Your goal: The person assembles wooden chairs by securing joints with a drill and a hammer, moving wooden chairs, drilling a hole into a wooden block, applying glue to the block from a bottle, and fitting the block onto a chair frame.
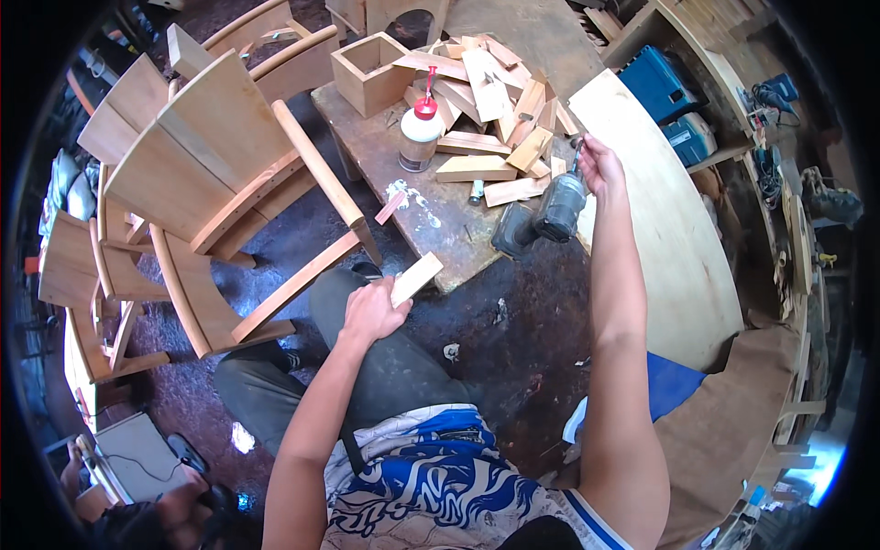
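Left hand [371, 312] closed around short wood offcut [417, 278], held above lap, clear of table. Right hand [598, 163] grips handle of dark power tool [548, 215], lifted at table edge. Judgement: steady offcut before tool meets it, fingers back from working end. Low stained table [440, 229] carries glue bottle [420, 136], offcut pile [490, 101], open wooden box [367, 73]. Unfinished chair frames [202, 174] left; dark workshop floor [513, 348].

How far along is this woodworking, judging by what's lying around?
Done: wooden chairs stand assembled on the left. In hand: the left hand grips a small flat wooden block; the right hand holds a grey power tool. Left: a pile of cut wood pieces waits on the workbench.
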A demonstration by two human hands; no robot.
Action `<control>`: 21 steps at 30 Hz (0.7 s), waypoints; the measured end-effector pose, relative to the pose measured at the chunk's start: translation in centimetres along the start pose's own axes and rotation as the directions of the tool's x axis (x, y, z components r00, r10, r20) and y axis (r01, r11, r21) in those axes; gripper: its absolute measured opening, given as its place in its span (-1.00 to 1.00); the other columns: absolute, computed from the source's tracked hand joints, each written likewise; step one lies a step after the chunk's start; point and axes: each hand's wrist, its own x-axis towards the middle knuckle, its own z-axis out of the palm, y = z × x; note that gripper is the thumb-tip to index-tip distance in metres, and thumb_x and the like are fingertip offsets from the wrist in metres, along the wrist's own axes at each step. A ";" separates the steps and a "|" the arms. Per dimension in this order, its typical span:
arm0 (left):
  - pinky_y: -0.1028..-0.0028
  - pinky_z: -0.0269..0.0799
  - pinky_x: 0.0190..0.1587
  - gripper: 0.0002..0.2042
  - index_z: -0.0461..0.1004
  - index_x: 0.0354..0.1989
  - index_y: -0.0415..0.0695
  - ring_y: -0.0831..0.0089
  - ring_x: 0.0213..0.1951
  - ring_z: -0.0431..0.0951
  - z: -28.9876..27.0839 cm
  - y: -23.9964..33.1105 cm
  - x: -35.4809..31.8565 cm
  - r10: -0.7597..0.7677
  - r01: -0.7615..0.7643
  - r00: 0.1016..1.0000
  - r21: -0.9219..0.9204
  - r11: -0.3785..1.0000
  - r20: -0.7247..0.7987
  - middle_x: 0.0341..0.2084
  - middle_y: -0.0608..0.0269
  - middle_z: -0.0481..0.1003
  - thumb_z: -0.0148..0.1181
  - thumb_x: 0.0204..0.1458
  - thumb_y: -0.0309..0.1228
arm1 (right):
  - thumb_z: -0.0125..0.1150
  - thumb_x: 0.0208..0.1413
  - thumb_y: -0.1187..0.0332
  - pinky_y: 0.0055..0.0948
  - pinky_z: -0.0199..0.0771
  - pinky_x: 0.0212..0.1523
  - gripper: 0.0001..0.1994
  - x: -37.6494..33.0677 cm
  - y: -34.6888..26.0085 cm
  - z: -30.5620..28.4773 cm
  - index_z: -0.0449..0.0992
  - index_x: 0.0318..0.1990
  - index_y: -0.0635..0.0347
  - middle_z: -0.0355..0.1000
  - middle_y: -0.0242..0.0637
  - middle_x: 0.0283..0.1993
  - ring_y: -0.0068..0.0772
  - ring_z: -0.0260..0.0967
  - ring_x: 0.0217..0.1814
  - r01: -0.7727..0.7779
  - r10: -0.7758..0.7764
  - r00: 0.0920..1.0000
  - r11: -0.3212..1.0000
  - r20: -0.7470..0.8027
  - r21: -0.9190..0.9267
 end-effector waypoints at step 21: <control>0.04 0.52 -0.09 -0.54 0.48 -0.21 -0.31 -0.13 -0.23 0.63 0.5 -0.3 0.1 -0.005 0.003 1.000 0.108 0.994 0.015 -0.35 -0.23 0.60 0.24 0.01 -0.07 | 0.08 -0.04 0.61 -0.41 0.46 0.16 -0.38 -13.7 7.9 -2.0 0.32 0.29 0.30 0.44 -0.15 0.15 -0.33 0.43 0.16 0.200 -0.190 0.974 0.976 0.123 -0.080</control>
